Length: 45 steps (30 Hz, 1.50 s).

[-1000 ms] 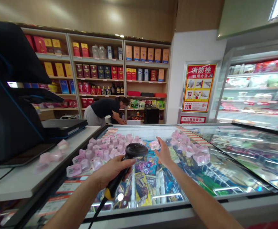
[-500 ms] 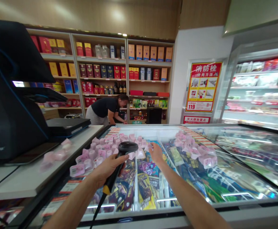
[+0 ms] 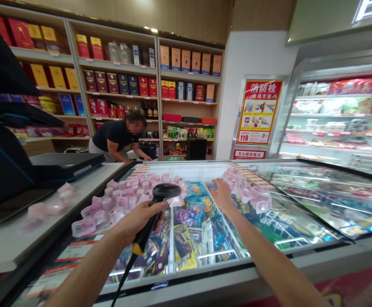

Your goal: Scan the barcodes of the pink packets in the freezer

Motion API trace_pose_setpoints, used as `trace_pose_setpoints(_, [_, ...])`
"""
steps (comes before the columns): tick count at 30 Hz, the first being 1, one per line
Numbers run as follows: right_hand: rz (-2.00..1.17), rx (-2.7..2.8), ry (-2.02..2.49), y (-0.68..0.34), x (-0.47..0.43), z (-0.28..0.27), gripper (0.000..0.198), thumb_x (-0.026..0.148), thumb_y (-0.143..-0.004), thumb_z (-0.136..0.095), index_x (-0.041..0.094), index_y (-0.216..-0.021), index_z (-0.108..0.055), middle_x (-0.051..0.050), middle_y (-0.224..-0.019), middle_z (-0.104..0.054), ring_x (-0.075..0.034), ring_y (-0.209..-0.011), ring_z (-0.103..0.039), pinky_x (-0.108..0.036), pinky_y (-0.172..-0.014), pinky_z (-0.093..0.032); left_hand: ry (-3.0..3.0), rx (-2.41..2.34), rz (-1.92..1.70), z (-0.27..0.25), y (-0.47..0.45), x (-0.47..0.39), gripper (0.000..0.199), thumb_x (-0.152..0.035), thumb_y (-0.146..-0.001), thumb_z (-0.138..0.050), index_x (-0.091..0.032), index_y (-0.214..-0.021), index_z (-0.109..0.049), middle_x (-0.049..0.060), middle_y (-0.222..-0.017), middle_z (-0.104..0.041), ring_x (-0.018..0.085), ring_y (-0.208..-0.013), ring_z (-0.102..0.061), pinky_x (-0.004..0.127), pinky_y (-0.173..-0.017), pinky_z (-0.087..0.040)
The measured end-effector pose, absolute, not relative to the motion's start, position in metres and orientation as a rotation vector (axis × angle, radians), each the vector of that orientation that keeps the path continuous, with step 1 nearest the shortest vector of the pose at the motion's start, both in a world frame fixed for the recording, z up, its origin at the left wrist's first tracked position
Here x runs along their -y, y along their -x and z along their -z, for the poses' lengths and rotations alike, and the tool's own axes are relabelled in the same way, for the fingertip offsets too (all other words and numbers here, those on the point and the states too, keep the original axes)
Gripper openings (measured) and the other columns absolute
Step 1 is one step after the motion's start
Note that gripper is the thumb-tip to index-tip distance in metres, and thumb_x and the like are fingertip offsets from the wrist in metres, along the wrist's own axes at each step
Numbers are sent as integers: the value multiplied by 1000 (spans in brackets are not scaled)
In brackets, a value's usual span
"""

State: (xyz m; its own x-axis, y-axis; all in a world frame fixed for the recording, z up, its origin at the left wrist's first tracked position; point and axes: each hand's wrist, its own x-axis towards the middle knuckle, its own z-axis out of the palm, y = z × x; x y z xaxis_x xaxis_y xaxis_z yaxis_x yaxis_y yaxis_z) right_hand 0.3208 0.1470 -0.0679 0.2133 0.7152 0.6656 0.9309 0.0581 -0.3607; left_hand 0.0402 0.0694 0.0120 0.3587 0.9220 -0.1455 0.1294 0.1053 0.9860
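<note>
My left hand (image 3: 137,219) is wrapped round the handle of a black barcode scanner (image 3: 165,190), its head up and its cord hanging toward me. Beyond and left of the scanner, a cluster of small pink see-through plastic packs (image 3: 109,204) with labels lies on the glass top of the chest freezer (image 3: 201,273). My right hand (image 3: 222,194) is stretched out over the glass, fingers apart, with nothing visible in it. Just right of it is a second group of the same pink packs (image 3: 249,192). Bagged frozen goods (image 3: 188,247) show through the glass.
On the left, a white counter (image 3: 3,251) holds a dark checkout terminal (image 3: 0,157), a flat black device (image 3: 67,164) and a few blurred pink packs (image 3: 51,207). Behind the freezer a person (image 3: 115,140) bends forward before shelves of boxes. A refrigerated display (image 3: 339,123) stands right.
My right hand has moved from the left cluster of pink packs toward the right group, its fingers now spread. The view has turned slightly right. The scanner stays in my left hand.
</note>
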Motion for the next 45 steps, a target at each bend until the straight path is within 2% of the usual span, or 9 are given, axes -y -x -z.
trace_pose_setpoints(4, [570,1319,2094,-385,-107,60,43,30,-69,-48,15,-109,-47,-16,-111,-48,-31,-106,-38,-49,-82,-27,-1371,-989,-782,-8,-50,-70,33,-45,-63,-56,-13,-72,-53,-3,-52,-51,6,-42,-44,19,-41,-35])
trace_pose_setpoints(7, [529,1291,2346,-404,-92,64,46,37,-67,-49,14,-107,-47,-16,-100,-54,-33,-99,-43,-52,-78,-26,-1366,-998,-758,-8,-54,-69,32,-45,-63,-56,-14,-68,-52,-3,-51,-51,6,-41,-44,19,-42,-35])
trace_pose_setpoints(9, [528,1340,2382,-406,-90,68,44,37,-67,-49,14,-105,-49,-15,-95,-57,-33,-95,-46,-52,-78,-25,-1352,-992,-754,-9,-56,-67,31,-44,-63,-56,-14,-68,-51,-3,-51,-52,6,-41,-44,19,-43,-35])
trace_pose_setpoints(16, [523,1610,1766,-366,-113,75,50,17,-65,-46,14,-114,-40,-11,-103,-54,-22,-96,-48,-34,-80,-33,-1372,-907,-733,-15,-64,-59,30,-42,-64,-57,-14,-70,-51,-4,-53,-50,6,-42,-43,19,-41,-33])
trace_pose_setpoints(20, [473,1665,1540,-330,-130,76,55,15,-63,-45,14,-117,-36,-9,-100,-55,-21,-94,-49,-34,-80,-33,-1400,-867,-695,-18,-67,-55,31,-43,-65,-56,-13,-73,-51,-4,-51,-49,6,-42,-43,20,-42,-33])
trace_pose_setpoints(31, [339,1641,1454,-290,-153,82,59,14,-63,-46,15,-120,-33,-8,-99,-56,-21,-91,-51,-37,-80,-34,-1451,-829,-692,-22,-63,-55,30,-43,-67,-53,-14,-65,-51,-3,-50,-48,5,-40,-41,19,-42,-33])
trace_pose_setpoints(37, [76,1545,1513,-275,-164,88,59,16,-63,-49,15,-119,-34,-9,-99,-57,-21,-88,-55,-35,-78,-39,-1341,-948,-816,-16,-57,-65,28,-42,-64,-56,-15,-66,-50,-4,-51,-50,5,-39,-42,18,-41,-34])
trace_pose_setpoints(42, [-72,1465,1540,-256,-181,92,51,17,-65,-48,15,-115,-39,-9,-101,-57,-22,-95,-53,-36,-82,-39,-1278,-1014,-847,-16,-51,-66,27,-40,-62,-59,-15,-66,-48,-4,-51,-51,5,-40,-43,17,-39,-33])
trace_pose_setpoints(45, [-109,1552,1488,-240,-191,94,51,15,-64,-48,14,-115,-39,-10,-109,-53,-21,-102,-49,-35,-87,-36,-1267,-1048,-847,-16,-48,-66,27,-40,-63,-58,-15,-64,-46,-4,-51,-51,5,-40,-42,17,-38,-33])
